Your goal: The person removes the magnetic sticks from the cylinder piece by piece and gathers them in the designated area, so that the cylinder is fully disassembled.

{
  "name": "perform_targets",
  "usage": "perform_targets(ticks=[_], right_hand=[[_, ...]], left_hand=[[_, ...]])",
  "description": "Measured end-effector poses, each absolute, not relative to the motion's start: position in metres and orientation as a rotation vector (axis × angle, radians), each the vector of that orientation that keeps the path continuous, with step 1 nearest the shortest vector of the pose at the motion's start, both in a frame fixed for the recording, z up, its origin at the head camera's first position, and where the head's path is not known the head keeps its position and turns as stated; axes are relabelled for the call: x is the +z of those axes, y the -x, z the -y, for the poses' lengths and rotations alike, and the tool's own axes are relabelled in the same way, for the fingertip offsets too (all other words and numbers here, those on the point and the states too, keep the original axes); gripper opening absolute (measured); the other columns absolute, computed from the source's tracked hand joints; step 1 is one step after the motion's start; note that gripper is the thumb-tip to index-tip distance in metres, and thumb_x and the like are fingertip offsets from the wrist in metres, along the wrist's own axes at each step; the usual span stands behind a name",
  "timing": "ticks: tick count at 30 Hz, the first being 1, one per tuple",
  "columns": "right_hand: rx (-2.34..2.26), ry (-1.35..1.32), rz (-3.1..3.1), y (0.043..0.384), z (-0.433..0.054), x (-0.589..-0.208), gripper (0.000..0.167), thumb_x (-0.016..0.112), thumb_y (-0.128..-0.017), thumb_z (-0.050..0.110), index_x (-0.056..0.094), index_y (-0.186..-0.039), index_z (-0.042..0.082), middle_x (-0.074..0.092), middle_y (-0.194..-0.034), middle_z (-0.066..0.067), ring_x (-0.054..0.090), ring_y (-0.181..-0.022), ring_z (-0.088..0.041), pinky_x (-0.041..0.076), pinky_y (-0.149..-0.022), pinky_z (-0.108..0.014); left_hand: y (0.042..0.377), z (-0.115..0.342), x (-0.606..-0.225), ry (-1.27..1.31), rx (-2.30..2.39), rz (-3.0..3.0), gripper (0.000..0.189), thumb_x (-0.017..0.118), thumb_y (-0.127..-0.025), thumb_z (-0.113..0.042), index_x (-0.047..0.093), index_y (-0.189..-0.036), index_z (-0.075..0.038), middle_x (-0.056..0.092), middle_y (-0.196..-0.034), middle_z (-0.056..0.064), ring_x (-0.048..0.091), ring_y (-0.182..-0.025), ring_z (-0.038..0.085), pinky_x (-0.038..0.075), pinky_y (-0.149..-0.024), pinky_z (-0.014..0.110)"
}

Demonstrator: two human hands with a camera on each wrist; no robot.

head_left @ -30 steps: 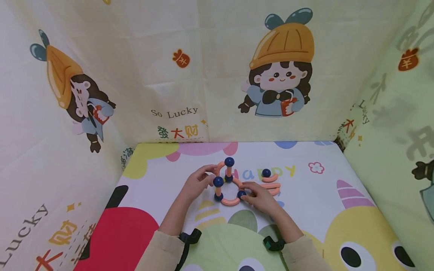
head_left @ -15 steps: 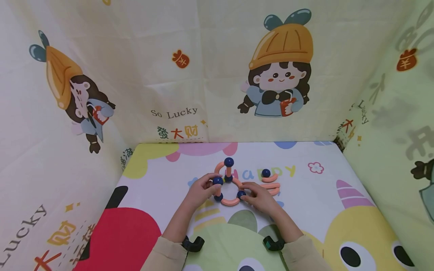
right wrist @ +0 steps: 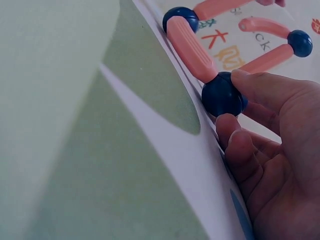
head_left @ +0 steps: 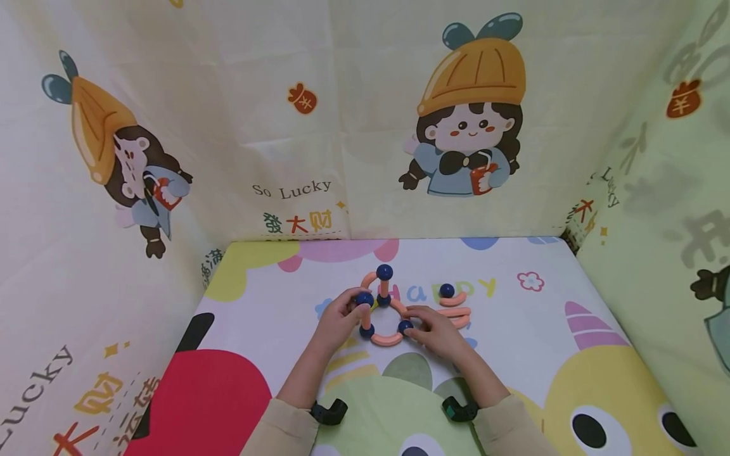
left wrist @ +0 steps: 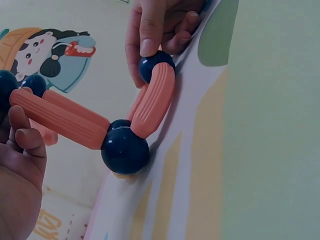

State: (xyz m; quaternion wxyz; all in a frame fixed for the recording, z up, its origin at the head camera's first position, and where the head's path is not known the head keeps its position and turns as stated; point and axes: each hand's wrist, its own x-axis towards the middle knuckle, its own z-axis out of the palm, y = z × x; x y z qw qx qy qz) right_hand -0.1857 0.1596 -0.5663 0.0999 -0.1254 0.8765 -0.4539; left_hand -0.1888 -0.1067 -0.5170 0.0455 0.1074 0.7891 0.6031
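A ring of curved salmon-pink magnetic rods joined by three navy balls lies on the table. Two straight rods rise from it, each topped by a navy ball. My left hand holds the top ball of the nearer upright, fingers behind it and thumb in front. At the ring's right side, my right hand pinches a navy ball between thumb and fingers. Another curved rod arches leftward from the farther upright's top ball; its lower end is hidden behind my left hand in the head view.
Right of the ring lie spare curved and longer rods and a loose navy ball touching a curved rod. The printed tablecloth meets a cartoon-printed curtain at the back and sides.
My left hand has left the arching rod and come nearer, onto the front upright's top ball, which has shifted slightly up and left. The right hand keeps its pinch.
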Motion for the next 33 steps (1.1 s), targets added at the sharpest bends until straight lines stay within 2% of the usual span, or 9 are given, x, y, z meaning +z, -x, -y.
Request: perform_targets(ticks=[5, 12, 15, 18, 19, 26, 33], right_hand=[[-1.337, 0.36, -2.593, 0.186, -0.16, -0.566, 0.038, 0.07, -0.092, 0.034, 0.063, -0.129, 0.03, 0.054, -0.142, 0.004, 0.058, -0.066, -0.012, 0.052, -0.057, -0.028], [-1.338, 0.355, -2.594, 0.186, -0.159, -0.567, 0.037, 0.07, -0.092, 0.034, 0.064, -0.128, 0.031, 0.054, -0.142, 0.004, 0.057, -0.066, -0.012, 0.052, -0.057, -0.027], [-1.339, 0.363, -2.593, 0.186, -0.159, -0.565, 0.037, 0.071, -0.092, 0.033, 0.064, -0.128, 0.031, 0.054, -0.142, 0.003, 0.057, -0.067, -0.012, 0.052, -0.057, -0.027], [-1.333, 0.381, -2.596, 0.185, -0.159, -0.564, 0.037, 0.07, -0.092, 0.033, 0.064, -0.128, 0.03, 0.054, -0.142, 0.002, 0.057, -0.067, -0.012, 0.051, -0.056, -0.027], [-1.334, 0.389, -2.593, 0.185, -0.159, -0.564, 0.037, 0.07, -0.092, 0.033, 0.064, -0.128, 0.03, 0.054, -0.142, 0.002, 0.056, -0.066, -0.012, 0.051, -0.056, -0.027], [-1.347, 0.389, -2.578, 0.185, -0.16, -0.565, 0.036, 0.07, -0.093, 0.033, 0.064, -0.129, 0.029, 0.054, -0.142, 0.003, 0.056, -0.064, -0.013, 0.051, -0.056, -0.027], [-1.352, 0.376, -2.59, 0.187, -0.16, -0.568, 0.036, 0.07, -0.092, 0.033, 0.064, -0.127, 0.031, 0.055, -0.14, 0.004, 0.057, -0.063, -0.012, 0.05, -0.055, -0.027]], left_hand=[[0.191, 0.107, -0.518, -0.325, 1.858, -2.383, 0.036, 0.062, -0.095, -0.045, 0.062, -0.125, -0.026, 0.057, -0.083, 0.004, 0.052, -0.066, 0.018, 0.046, -0.06, 0.026], [0.194, 0.106, -0.516, -0.39, 1.86, -2.354, 0.043, 0.055, -0.099, -0.044, 0.057, -0.132, -0.016, 0.062, -0.088, 0.008, 0.05, -0.059, 0.014, 0.044, -0.056, 0.025], [0.196, 0.108, -0.512, -0.377, 1.875, -2.377, 0.044, 0.054, -0.1, -0.044, 0.055, -0.133, -0.016, 0.065, -0.097, 0.012, 0.053, -0.061, 0.024, 0.045, -0.055, 0.024], [0.2, 0.113, -0.509, -0.336, 1.91, -2.43, 0.04, 0.058, -0.099, -0.043, 0.058, -0.131, -0.019, 0.064, -0.098, 0.017, 0.056, -0.07, 0.039, 0.046, -0.056, 0.024], [0.202, 0.116, -0.509, -0.32, 1.914, -2.466, 0.039, 0.059, -0.098, -0.042, 0.059, -0.13, -0.02, 0.064, -0.1, 0.015, 0.056, -0.075, 0.04, 0.047, -0.057, 0.024], [0.22, 0.14, -0.516, -0.184, 1.785, -2.709, 0.04, 0.068, -0.092, -0.044, 0.064, -0.128, -0.027, 0.059, -0.115, -0.001, 0.056, -0.096, 0.016, 0.049, -0.077, 0.021], [0.243, 0.159, -0.532, -0.049, 1.608, -2.805, 0.046, 0.073, -0.088, -0.042, 0.061, -0.128, -0.023, 0.06, -0.111, 0.003, 0.056, -0.094, 0.019, 0.047, -0.078, 0.03]])
